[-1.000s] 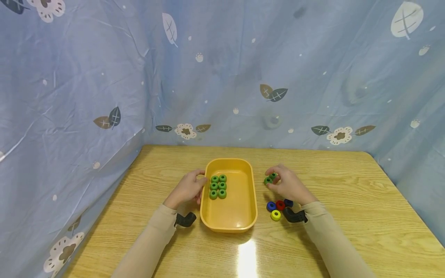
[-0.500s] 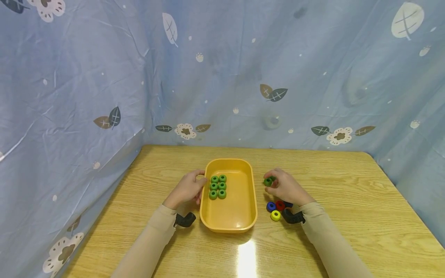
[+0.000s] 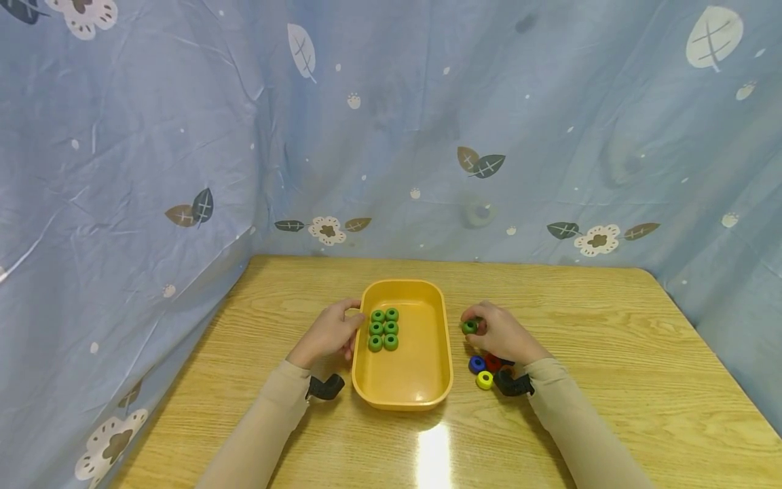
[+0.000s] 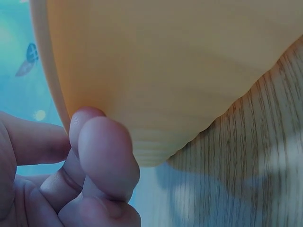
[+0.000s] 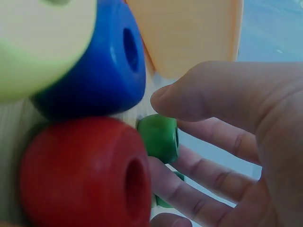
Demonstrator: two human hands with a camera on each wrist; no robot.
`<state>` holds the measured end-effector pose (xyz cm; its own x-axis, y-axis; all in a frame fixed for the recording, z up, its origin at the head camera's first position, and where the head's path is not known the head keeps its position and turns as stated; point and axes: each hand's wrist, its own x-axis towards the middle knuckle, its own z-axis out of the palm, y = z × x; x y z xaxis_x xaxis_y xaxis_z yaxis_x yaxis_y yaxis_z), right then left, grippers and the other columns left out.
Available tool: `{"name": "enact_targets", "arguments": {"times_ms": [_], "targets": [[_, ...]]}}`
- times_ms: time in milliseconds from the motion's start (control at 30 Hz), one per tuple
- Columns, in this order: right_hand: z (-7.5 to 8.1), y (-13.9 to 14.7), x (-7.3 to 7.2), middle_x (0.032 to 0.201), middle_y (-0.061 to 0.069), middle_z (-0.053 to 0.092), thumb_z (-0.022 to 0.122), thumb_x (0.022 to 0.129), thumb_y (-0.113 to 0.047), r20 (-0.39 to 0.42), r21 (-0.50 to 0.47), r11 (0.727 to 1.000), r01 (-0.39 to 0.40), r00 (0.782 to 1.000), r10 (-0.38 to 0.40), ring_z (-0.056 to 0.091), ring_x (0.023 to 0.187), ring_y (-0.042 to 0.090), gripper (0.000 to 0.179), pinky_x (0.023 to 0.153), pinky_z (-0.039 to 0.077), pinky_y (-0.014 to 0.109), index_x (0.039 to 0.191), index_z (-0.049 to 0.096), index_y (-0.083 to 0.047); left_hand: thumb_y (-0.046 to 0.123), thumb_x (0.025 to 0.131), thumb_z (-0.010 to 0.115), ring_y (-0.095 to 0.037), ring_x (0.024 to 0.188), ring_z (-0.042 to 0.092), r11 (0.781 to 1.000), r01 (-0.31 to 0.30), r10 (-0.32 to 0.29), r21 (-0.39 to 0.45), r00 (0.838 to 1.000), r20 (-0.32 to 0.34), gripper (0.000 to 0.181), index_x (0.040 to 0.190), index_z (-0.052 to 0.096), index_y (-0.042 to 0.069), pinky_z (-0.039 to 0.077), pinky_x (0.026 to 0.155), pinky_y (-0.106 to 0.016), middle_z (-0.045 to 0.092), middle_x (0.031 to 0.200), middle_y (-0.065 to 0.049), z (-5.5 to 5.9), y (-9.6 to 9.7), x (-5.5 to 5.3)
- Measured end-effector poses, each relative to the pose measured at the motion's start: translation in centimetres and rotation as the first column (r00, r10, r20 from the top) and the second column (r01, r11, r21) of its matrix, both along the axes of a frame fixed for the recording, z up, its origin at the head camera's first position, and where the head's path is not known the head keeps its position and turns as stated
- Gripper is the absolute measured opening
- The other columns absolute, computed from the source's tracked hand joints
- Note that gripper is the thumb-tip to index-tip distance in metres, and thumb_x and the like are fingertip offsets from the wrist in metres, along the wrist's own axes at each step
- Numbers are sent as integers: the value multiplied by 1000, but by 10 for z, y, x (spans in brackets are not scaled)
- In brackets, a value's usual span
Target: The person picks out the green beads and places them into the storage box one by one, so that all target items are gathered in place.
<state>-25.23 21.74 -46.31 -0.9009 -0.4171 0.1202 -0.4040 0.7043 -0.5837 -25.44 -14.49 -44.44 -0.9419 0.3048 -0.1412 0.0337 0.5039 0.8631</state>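
Note:
My left hand [image 3: 328, 331] holds the yellow-orange tray [image 3: 401, 397] by its left side, thumb at the rim and fingers against the outer wall [image 4: 189, 61]. Two columns of green beads [image 3: 391, 328] with dark holes stand along the tray's left half. To the right of the tray, my right hand [image 3: 506, 334] has its thumb and fingers curled around a green bead [image 5: 158, 138] close over the table. A second green bead [image 5: 165, 202] shows partly between the fingers in the right wrist view.
Just below the right hand sit a blue bead [image 3: 477, 365], a red bead [image 3: 492, 362] and a yellow bead [image 3: 485, 379]. A dark bead by the wrist is mostly hidden. A blue patterned curtain [image 3: 391, 136] borders the wooden table [image 3: 580, 305].
My right hand has come slightly nearer and to the left, its fingers closing in, and the green bead has shifted a little toward me. The left hand and tray stay put.

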Motion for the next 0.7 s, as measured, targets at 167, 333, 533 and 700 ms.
{"name": "enact_targets", "arguments": {"times_ms": [167, 333, 533, 700], "targets": [[-3, -1, -1, 104, 8, 67, 79, 88, -2, -5, 0, 1000, -9, 1000, 9, 55, 76, 13, 26, 65, 49, 27, 113, 74, -5, 18, 110, 51, -22, 40, 56, 1000, 9, -9, 4, 1000, -9, 47, 153, 46, 2, 54, 45, -37, 59, 54, -8, -1, 0, 0], [-5, -1, -2, 96, 2, 67, 77, 89, -4, 33, 18, 1000, -14, 999, 14, 53, 75, 13, 24, 65, 48, 28, 112, 74, -9, 18, 110, 51, -20, 40, 55, 1000, 15, -15, 16, 1000, -9, 47, 154, 45, 2, 53, 45, -36, 58, 54, -7, -2, 0, 0], [-3, -1, -2, 95, 2, 67, 76, 89, -4, 30, 11, 1000, -2, 1000, 1, 53, 75, 13, 23, 64, 47, 28, 112, 74, -8, 19, 111, 50, -22, 40, 56, 1000, 14, -13, 7, 1000, -14, 47, 154, 45, 3, 55, 46, -39, 59, 54, -7, -2, 0, -1], [2, -2, 1, 101, 6, 65, 77, 87, 0, -31, -21, 1000, 15, 999, -16, 54, 77, 15, 25, 67, 49, 28, 111, 71, -4, 20, 110, 51, -23, 40, 56, 1000, 2, -2, 0, 1000, -9, 46, 154, 46, 5, 54, 45, -38, 60, 54, -8, -1, 0, -1]]}}
